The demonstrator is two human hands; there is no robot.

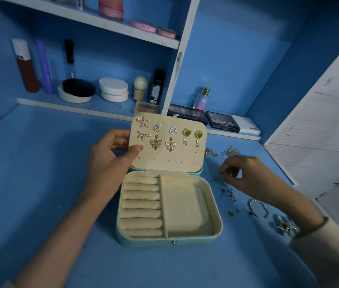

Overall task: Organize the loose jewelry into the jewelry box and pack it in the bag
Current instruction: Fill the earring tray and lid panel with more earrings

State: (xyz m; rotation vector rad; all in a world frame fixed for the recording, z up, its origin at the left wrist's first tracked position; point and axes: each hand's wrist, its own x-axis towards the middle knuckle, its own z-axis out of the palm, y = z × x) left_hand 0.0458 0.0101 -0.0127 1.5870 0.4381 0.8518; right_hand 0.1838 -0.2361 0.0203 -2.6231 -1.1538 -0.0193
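Earrings [155,143] going in; rest of the job pending.
Left hand [110,154] is pinching the earring panel [170,161] upright above the open jewelry box [170,241]. Right hand [245,173] is curling over loose studs [230,193], hold unclear. Chains [230,151] and bangle [258,208] are lying beside the box; no bag visible.

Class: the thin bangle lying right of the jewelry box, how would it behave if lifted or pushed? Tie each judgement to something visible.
The bangle is a thin metal-looking hoop, so probably stiff and light. It lies flat on the table, so a push would likely slide it, not roll it. Its shine suggests it may be slippery.
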